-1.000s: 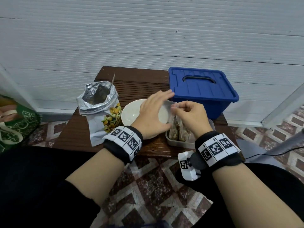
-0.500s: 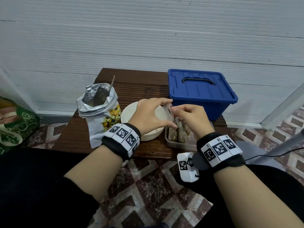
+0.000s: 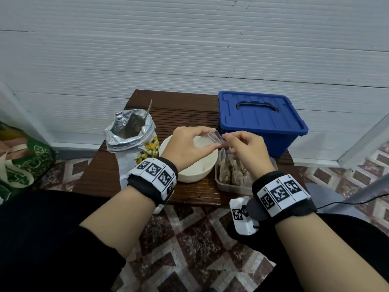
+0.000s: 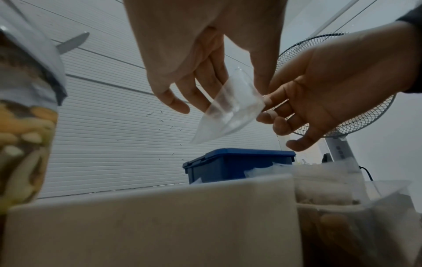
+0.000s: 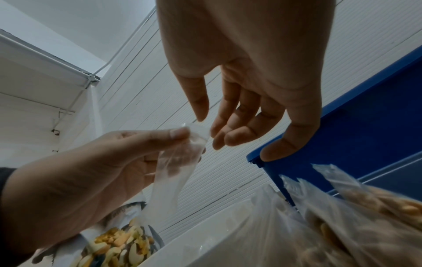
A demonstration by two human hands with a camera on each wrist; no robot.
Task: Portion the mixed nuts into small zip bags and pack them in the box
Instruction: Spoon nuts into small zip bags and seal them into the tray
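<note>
You were at the step of opening an empty zip bag (image 3: 215, 137) so it could take a portion of nuts. To do this well, you needed one finger pair on each lip of the mouth, close to the zip line, and to pull the two sides gently apart; I think a thin film like this slips or tears if it is pulled hard at one corner.

Your left hand (image 3: 188, 147) was above the white bowl (image 3: 207, 165), wrist raised, and it pinched the bag's upper edge between thumb and forefinger. Your right hand (image 3: 248, 152) was just beside it, above the clear tray (image 3: 225, 185) with the filled bags (image 3: 230, 169). In the right wrist view its fingers (image 5: 237, 115) were loosely bent at the bag's edge; whether they really gripped the film I cannot tell.

The bag hung in the air between both hands, not filled. The foil nut pouch (image 3: 130, 133) stood open at the left, and the blue box (image 3: 261, 121) behind had its lid closed.
</note>
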